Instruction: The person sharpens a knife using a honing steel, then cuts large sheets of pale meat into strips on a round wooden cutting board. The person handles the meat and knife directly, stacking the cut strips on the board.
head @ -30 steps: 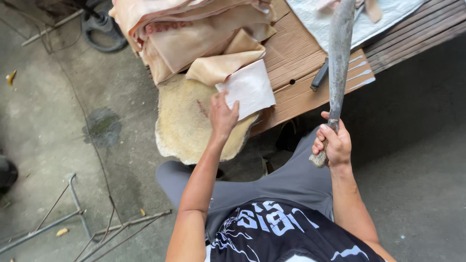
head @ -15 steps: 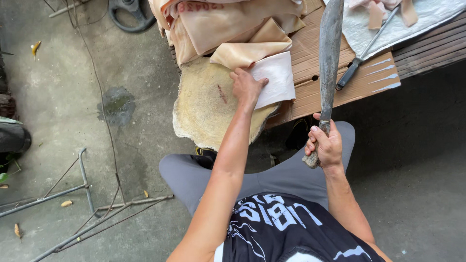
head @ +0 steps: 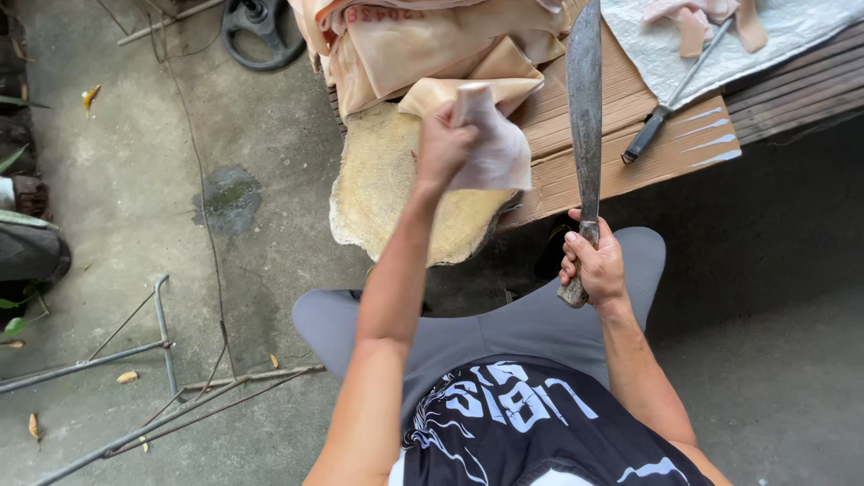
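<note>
**Ana:** Lifted now, that pale sheet [head: 499, 148]. A moment back it lay flat on the cardboard with the left hand [head: 443, 148] pressed on top; now the hand has closed around it and raised it clear, so the sheet hangs bunched from the fist.

**Ben:** And the big things around it?

**Ana:** Beyond the left hand, the stack of tan hides [head: 423, 49] sits where it did. Just under that hand is the rough yellowish pad [head: 387, 193], and to its right the cardboard sheet [head: 648, 148] over the wooden planks [head: 801, 90]. None of these look shifted; only the camera has swung a little.

**Ben:** What about the blade?

**Ana:** The right hand [head: 594, 265] is wrapped tight on the handle of the long machete [head: 585, 99], blade pointing up and away, much as earlier. The blade stands just right of the raised sheet, not touching it as far as I can tell.

**Ben:** How far along would you say the work is?

**Ana:** Judging by what lies about, partly done. Past the right hand, on the white cloth [head: 783, 27], lie a few pinkish cut strips [head: 693, 27], so some cutting looks finished. The hide stack is thick, so plenty seems left. The piece in hand shows no cut I can make out.

**Ben:** Anything smaller?

**Ana:** A dark-handled knife [head: 670, 99] lies on the cardboard, just beyond the machete hand, untouched.
</note>
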